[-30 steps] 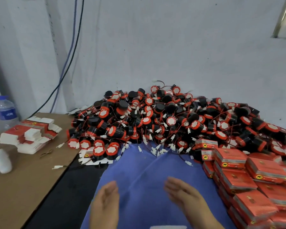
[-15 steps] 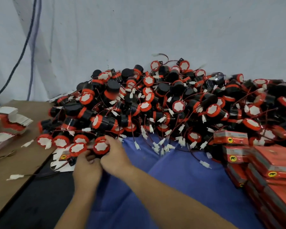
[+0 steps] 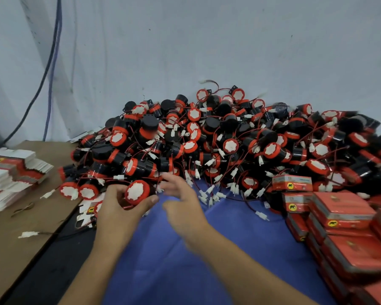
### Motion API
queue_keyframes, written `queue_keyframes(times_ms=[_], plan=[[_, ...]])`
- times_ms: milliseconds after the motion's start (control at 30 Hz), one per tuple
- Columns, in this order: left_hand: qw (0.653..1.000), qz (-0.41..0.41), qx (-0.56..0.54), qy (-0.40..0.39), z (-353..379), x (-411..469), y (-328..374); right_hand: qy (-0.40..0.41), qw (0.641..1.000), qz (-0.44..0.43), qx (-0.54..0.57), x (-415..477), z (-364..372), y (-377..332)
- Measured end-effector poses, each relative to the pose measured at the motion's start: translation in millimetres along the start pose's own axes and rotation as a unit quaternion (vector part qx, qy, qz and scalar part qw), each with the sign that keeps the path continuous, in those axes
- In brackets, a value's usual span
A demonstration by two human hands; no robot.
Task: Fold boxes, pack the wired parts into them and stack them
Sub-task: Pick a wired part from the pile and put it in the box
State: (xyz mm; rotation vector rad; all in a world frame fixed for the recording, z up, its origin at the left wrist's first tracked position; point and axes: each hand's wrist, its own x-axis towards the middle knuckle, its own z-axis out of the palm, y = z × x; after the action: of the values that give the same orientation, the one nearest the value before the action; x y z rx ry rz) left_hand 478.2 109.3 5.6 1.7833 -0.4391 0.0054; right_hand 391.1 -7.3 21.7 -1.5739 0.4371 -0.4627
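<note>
Noting the left grip (image 3: 119,213) curled round one wired part (image 3: 137,192), its red rim and white face turned toward us, at the near left edge of the pile of wired parts (image 3: 229,146). The right grip (image 3: 183,208) is blurred; we read its fingers as loosely spread and holding nothing, just beside the held part, above the blue cloth (image 3: 207,249). Folded red boxes (image 3: 341,216) stand stacked at right, against the pile. Flat box blanks (image 3: 13,172) lie stacked on the brown desk (image 3: 13,249) at left. Two cables (image 3: 51,73) run down the wall.
</note>
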Motion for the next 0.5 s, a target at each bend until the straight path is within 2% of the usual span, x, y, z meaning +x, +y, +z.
queue_keyframes(times_ms=[67, 133, 167, 233, 367, 433, 500], plan=[[0.998, 0.03, -0.025, -0.053, -16.8, -23.0, 21.4, 0.033, 0.995, 0.069, 0.072, -23.1, -25.7, -15.8], [0.982, 0.086, -0.008, -0.165, -34.9, -52.2, 42.1, -0.035, 0.973, 0.164, 0.159, -50.7, -48.4, -35.0], [0.967, 0.117, -0.002, -0.229, -41.8, -68.6, 52.0, -0.064, 0.964, 0.181, 0.183, -64.3, -58.3, -42.9], [0.938, 0.142, -0.009, -0.315, -53.2, -102.2, 66.8, -0.068, 0.969, 0.154, 0.183, -93.7, -73.3, -55.8], [0.912, 0.138, -0.01, -0.387, -71.5, -154.8, 87.2, -0.047, 0.979, 0.068, 0.188, -163.3, -110.6, -77.0], [0.904, 0.153, -0.002, -0.399, -78.2, -173.7, 92.2, -0.027, 0.989, 0.035, 0.144, -198.4, -125.9, -84.4], [0.905, 0.159, 0.008, -0.394, -79.9, -191.4, 96.0, 0.028, 0.995, -0.007, 0.094, -226.8, -127.8, -84.7]])
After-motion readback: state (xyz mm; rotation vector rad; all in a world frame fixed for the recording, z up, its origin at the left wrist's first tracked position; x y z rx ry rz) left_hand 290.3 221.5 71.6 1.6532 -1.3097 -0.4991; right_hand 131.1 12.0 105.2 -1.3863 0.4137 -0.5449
